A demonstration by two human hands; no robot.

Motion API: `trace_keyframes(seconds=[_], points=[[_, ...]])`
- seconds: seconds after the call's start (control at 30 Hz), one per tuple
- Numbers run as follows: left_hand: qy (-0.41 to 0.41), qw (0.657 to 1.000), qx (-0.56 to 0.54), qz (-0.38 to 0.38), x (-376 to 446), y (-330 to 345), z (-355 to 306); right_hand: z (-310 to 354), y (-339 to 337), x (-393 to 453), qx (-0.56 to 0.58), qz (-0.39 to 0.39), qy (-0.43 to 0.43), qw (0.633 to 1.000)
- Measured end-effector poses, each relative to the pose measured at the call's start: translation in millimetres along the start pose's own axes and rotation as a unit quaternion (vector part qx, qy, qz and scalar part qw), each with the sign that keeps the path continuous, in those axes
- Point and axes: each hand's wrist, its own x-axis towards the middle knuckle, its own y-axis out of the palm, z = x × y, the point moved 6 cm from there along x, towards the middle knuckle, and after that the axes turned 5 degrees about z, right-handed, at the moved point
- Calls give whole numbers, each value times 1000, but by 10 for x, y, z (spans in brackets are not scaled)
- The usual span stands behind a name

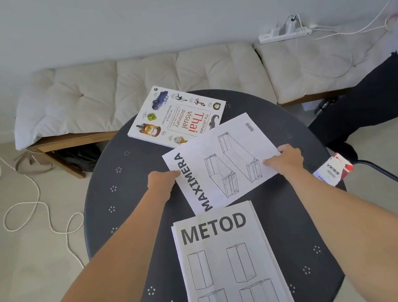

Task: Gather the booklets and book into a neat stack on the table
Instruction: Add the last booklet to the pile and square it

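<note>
Left hand (162, 182) and right hand (287, 159) gripping MAXIMERA booklet (221, 165), between Thai dictionary (175, 115) and METOD booklet (228, 265), round table (120, 191)

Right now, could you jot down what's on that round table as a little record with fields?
surface: round dark table, dotted pattern
nearest item: METOD booklet, lying flat atop other sheets
middle item: MAXIMERA booklet, tilted, near edge overlapping the METOD booklet
far item: Thai visual dictionary, far corner overhanging the table's edge
left hand: fingers grip the MAXIMERA booklet's left edge
right hand: fingers grip its right edge
table's right edge: red and white box
stack: not yet formed
</note>
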Motion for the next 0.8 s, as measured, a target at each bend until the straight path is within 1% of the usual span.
trace_keyframes(seconds=[0.1, 0.17, 0.3, 0.37, 0.43, 0.5, 0.63, 0.7, 0.8], points=[[-13, 1000, -27, 7, 16, 78, -45, -6, 26, 21, -56, -16, 10, 998], [-5, 999, -22, 23, 43, 119, -83, -9, 31, 54, -77, -17, 19, 997], [58, 996, 5, 69, 59, 204, -149, -41, 31, 93, -89, 0, 55, 994], [91, 992, 12, 86, 46, 235, -188, -49, 35, 103, -77, 2, 65, 995], [114, 989, 16, 91, 34, 231, -254, -72, 35, 117, -35, 2, 74, 997], [124, 988, 16, 91, 24, 191, -340, -86, 41, 137, 16, 12, 64, 998], [142, 985, 24, 96, -36, 51, -563, -69, 34, 97, 131, 55, 45, 989], [142, 983, 32, 109, -68, -38, -643, -55, 33, 21, 178, 103, 44, 978], [134, 980, 46, 141, -155, -214, -688, -9, 35, -188, 282, 206, 27, 937]])
